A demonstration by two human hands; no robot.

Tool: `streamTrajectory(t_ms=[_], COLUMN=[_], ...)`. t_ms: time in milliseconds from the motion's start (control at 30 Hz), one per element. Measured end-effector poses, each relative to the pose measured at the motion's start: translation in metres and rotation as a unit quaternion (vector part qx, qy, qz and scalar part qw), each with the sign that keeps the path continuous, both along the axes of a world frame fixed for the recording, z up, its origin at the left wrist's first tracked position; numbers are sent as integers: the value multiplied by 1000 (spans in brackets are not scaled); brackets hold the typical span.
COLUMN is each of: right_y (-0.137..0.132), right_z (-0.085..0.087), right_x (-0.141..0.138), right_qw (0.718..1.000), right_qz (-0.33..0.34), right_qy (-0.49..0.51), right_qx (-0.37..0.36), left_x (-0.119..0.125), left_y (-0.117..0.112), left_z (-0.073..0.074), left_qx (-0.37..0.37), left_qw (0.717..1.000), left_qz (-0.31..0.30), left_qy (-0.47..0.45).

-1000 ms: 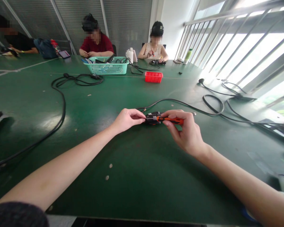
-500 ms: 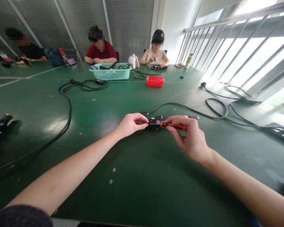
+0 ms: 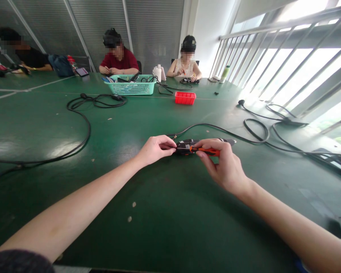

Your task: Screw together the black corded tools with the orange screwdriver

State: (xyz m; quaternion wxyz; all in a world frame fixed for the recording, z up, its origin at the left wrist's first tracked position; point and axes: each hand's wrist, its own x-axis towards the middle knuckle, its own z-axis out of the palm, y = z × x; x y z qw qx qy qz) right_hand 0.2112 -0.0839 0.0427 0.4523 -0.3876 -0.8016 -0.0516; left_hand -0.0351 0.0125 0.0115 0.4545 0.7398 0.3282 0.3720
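Note:
A black corded tool (image 3: 182,144) lies on the green table, partly hidden by my hands. My right hand (image 3: 226,163) is closed around an orange and black screwdriver (image 3: 211,152), held nearly flat over the tool with its shaft towards the left. At the tool's left end, the thumb and fingers of my left hand (image 3: 156,151) are pinched together near the screwdriver's tip. What is between those fingertips is too small to make out.
A black cable (image 3: 207,125) runs right into loops by the railing (image 3: 261,53). Another cable (image 3: 86,132) curves over the left side. Ahead are a red tray (image 3: 185,98) and a green basket (image 3: 132,89) of tools. Several people sit at the far side.
Another person's hand with a black object at the left edge is out of view, and the left cable has shifted. My hands keep the same hold; the view has moved slightly.

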Motion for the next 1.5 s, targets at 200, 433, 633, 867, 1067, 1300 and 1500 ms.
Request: streamTrajectory(t_ms=[200,433,633,867,1067,1300,1500], right_y=[0,4,2,3,10,11,9], right_z=[11,2,6,15,9,7,14], right_x=[3,-2,7,26,28,29,27], right_qw=[985,993,994,969,973,974,970], right_qz=[-79,-88,-83,-199,-177,-149,-142], right_qy=[-119,-61,-23,3,-30,-72,-113], right_qx=[98,54,65,147,143,153,160], left_x=[-1,-1,-2,-1,0,1,0], left_y=[1,1,1,-3,-3,-4,-5], left_z=[1,1,-1,3,3,2,5], left_qx=[7,17,34,99,138,147,152], left_qw=[1000,1000,998,990,983,981,980], left_qz=[-4,-3,-8,1,3,6,5], left_qy=[16,25,46,99,119,128,130])
